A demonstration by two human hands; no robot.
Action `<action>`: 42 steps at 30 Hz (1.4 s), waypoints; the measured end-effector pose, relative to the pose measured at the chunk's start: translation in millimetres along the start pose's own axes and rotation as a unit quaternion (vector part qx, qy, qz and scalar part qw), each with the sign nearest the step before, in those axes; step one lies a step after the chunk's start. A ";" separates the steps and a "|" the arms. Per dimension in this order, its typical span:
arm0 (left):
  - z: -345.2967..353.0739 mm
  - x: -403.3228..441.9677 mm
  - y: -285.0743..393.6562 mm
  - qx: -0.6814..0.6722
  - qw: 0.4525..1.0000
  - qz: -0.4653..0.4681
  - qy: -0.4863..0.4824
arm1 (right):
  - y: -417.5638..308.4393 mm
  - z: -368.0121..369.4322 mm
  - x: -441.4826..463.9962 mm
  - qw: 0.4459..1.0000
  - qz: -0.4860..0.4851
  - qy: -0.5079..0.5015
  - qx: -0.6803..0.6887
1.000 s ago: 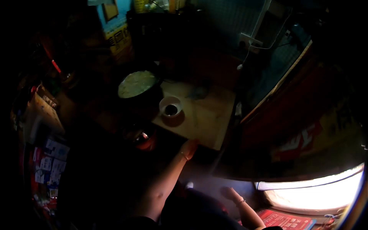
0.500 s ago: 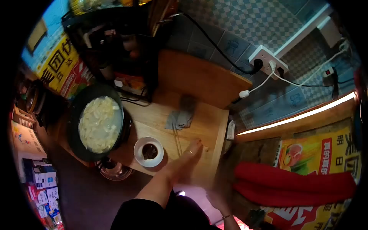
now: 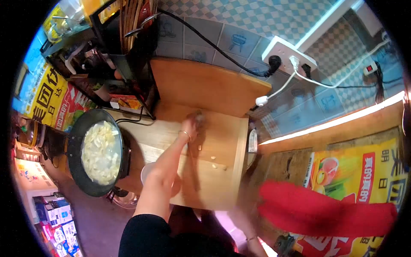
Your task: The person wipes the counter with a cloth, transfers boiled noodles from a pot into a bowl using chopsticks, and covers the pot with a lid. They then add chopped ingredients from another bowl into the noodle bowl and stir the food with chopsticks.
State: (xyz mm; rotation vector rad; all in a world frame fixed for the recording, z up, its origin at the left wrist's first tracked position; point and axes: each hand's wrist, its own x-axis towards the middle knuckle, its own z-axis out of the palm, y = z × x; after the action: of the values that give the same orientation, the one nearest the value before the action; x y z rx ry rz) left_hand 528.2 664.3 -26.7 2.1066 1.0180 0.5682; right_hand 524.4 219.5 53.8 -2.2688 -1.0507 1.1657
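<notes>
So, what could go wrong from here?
The left forearm partly covers the bowl in this view, so a low swing might tip it. The left hand could sweep away the small pale pieces lying loose on the counter. The wok holds food in liquid, which may slosh if bumped.

Over the counter, the wall (image 3: 201,38) is covered in blue-grey tiles with small drawings, and higher up in a checkered pattern. A white power strip (image 3: 280,53) is fixed there, with black and white cords running off it. From here I see a black shelf (image 3: 92,70) in the corner beside a yellow poster (image 3: 45,92) with large black characters. A bright strip of light (image 3: 334,120) slants along the wall's lower edge at right. Down to the left, the floor (image 3: 96,218) looks purplish-grey, near stacked boxes (image 3: 60,214).
</notes>
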 end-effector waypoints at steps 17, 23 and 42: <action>-75.6 -315.5 252.9 -0.204 0.937 0.243 -0.145 | -112.2 -106.2 63.5 0.807 -0.273 0.073 0.519; -121.0 -349.4 216.3 0.074 0.930 0.282 -0.222 | -198.1 -63.7 -82.2 0.818 -0.551 0.079 -0.142; -207.3 -484.9 96.2 0.211 0.971 0.097 -0.063 | -191.1 167.4 -72.3 0.683 0.114 -0.173 0.700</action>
State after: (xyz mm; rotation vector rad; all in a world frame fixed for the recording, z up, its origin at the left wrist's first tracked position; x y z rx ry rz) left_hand 154.9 319.0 143.0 2.6031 0.9267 0.3223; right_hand 276.0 287.8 112.3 -0.9081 0.2211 1.6499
